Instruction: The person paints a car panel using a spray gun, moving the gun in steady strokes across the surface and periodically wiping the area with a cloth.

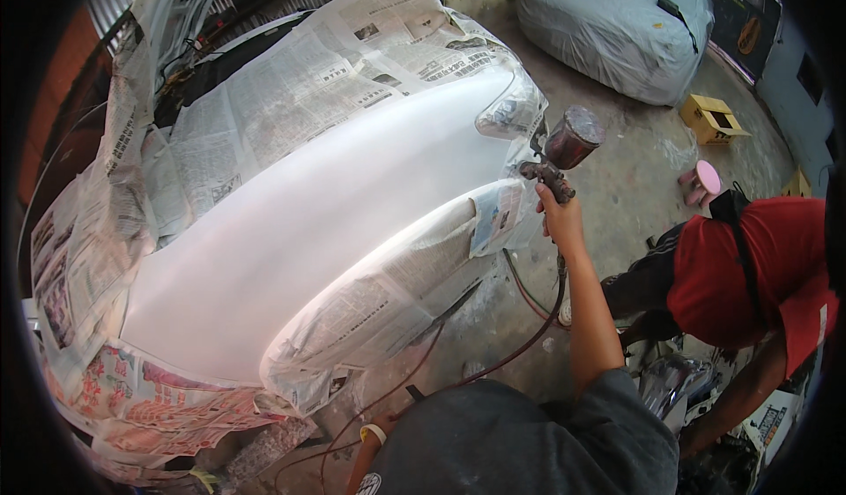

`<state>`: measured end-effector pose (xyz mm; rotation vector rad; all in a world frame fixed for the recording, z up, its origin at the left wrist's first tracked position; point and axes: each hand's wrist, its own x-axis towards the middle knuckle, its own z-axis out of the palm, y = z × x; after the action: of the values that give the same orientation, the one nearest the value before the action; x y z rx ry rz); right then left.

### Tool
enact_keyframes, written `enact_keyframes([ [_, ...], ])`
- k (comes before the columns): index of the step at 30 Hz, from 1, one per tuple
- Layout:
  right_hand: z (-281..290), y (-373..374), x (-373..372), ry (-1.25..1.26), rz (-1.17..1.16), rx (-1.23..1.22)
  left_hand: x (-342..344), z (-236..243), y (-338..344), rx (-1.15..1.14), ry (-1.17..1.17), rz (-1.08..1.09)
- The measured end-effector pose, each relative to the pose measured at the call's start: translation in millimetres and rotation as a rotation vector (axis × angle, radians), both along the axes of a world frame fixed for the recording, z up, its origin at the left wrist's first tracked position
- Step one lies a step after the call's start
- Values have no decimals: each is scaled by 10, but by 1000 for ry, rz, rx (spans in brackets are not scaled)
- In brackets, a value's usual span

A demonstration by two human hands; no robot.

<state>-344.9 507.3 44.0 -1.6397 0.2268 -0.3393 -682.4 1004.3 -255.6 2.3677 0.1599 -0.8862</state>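
My right hand (557,204) grips a dirty metal spray gun (548,178) topped with a paint cup (573,138), held beside the front end of the car's fender panel (300,213). The panel is pale white, bordered by taped newspaper (317,72) above and over the wheel opening. A dark hose (539,336) hangs from the gun and loops down behind my body. My left hand (393,419), with a light band at its wrist, is low beside my torso near the hose; its fingers are mostly hidden.
A person in red (731,275) bends at right beside metal parts (670,385). Behind are a covered car (608,28), an open cardboard box (705,116) and a pink stool (705,178). More hose (397,380) lies on the concrete floor (634,186).
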Motion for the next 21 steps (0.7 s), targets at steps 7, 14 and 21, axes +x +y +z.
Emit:
enact_keyframes([
  [7,-7,-106,185,7,-154,23,97,95,-116,-46,-3,-42],
  [14,324,201,56,-48,-8,30,-238,-936,243,-92,-60,-89],
  [21,861,714,-669,35,169,-32,-210,-1033,290,-157,-63,-36],
])
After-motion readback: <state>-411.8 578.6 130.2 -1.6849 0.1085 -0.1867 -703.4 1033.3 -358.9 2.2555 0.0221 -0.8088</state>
